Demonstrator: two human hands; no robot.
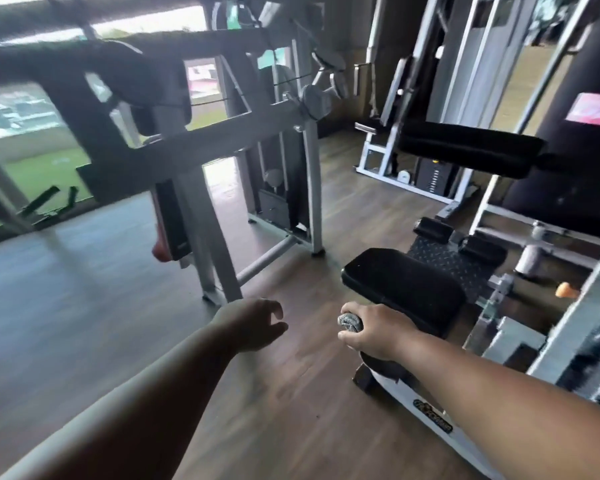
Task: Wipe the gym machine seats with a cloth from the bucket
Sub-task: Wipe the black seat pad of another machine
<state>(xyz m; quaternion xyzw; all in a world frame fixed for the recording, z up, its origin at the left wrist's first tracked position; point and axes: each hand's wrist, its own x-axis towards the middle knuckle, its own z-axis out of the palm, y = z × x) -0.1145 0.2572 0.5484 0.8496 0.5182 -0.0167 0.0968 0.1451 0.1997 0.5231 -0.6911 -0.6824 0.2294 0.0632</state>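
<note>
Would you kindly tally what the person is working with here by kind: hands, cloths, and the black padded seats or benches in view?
Hands: 2 (left hand holding nothing, right hand gripping the cloth)
Cloths: 1 (grey cloth, bunched up)
Black padded seats or benches: 2 (near seat, long bench behind)
Total: 5

A gym: weight machines (222,143), padded black seats (402,282) and a weight stack (433,178) on wood flooring (84,323)
</note>
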